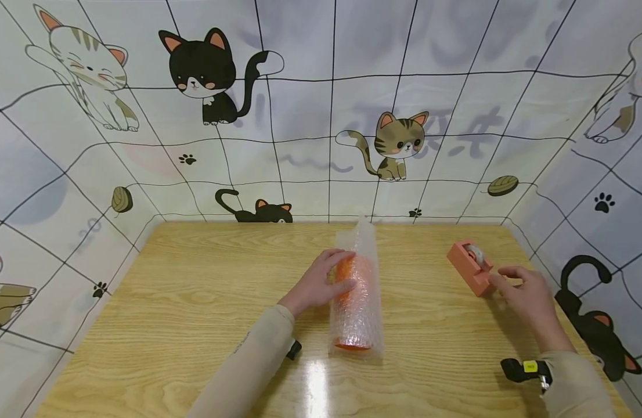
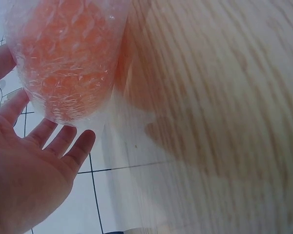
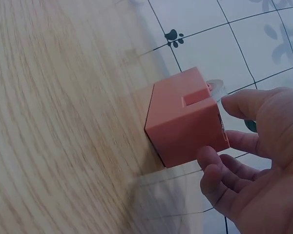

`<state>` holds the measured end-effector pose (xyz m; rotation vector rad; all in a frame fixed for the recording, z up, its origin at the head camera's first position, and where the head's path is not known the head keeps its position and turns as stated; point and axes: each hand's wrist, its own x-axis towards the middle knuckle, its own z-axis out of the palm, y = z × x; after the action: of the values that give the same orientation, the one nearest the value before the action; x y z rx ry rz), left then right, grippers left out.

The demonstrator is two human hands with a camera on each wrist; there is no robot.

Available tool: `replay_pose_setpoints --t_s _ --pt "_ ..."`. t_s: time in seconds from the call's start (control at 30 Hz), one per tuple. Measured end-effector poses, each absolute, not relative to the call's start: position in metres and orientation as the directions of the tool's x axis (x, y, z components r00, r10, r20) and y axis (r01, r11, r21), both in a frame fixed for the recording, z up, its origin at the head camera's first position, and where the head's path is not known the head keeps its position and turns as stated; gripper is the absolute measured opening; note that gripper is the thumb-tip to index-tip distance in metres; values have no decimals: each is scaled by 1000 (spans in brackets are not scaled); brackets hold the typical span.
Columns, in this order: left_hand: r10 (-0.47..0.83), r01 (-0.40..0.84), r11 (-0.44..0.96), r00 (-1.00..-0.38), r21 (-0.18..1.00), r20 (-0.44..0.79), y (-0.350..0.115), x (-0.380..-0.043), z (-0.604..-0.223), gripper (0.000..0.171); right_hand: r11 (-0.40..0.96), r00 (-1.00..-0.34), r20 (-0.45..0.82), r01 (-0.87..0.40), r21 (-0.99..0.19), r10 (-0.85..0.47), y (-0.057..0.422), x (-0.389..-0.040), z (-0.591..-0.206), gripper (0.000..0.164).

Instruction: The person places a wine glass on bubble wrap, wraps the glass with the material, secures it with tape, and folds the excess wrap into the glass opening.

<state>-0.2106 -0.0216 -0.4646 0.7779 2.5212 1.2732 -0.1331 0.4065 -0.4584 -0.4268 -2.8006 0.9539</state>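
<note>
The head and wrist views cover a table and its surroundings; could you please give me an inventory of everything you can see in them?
Bubble wrap: 1 piece, clear, mid-table under the left hand
Orange item: 1, orange, inside the wrap; its kind is unclear
Tape dispenser: 1, coral pink, right side of the table
Tape roll: 1, pale, in the dispenser
Table: 1, light wood, beneath everything
Backdrop: 1 surround, white with dark lines and printed cats, behind and beside the table
Wrist devices: 2, black, at the wrists
Sleeves: 2, beige, on both arms
Left hand: 1, bare, on the wrap
Right hand: 1, bare, at the dispenser's near end
</note>
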Motion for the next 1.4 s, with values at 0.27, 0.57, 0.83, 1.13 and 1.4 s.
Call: replay_pose_setpoints --t_s 0.27,0.57,0.83,1.13,1.4 --pt "548 375 490 -835 787 57 -21 -210 -463 62 766 -962 -1 219 -604 273 408 -137 -460 62" --pt "549 381 493 -834 783 60 -20 -209 -460 62 770 -960 6 221 -599 280 407 -140 -460 55" --pt "547 371 486 -835 791 56 -21 -208 -459 61 768 -955 20 226 -599 296 405 -143 -461 52" --pt "543 360 489 -838 794 45 -21 -210 -461 61 729 -942 -36 283 -624 334 403 -145 -459 52" --pt "545 362 497 -837 788 41 -20 -210 -462 62 739 -948 -23 262 -621 316 401 -145 -458 46"
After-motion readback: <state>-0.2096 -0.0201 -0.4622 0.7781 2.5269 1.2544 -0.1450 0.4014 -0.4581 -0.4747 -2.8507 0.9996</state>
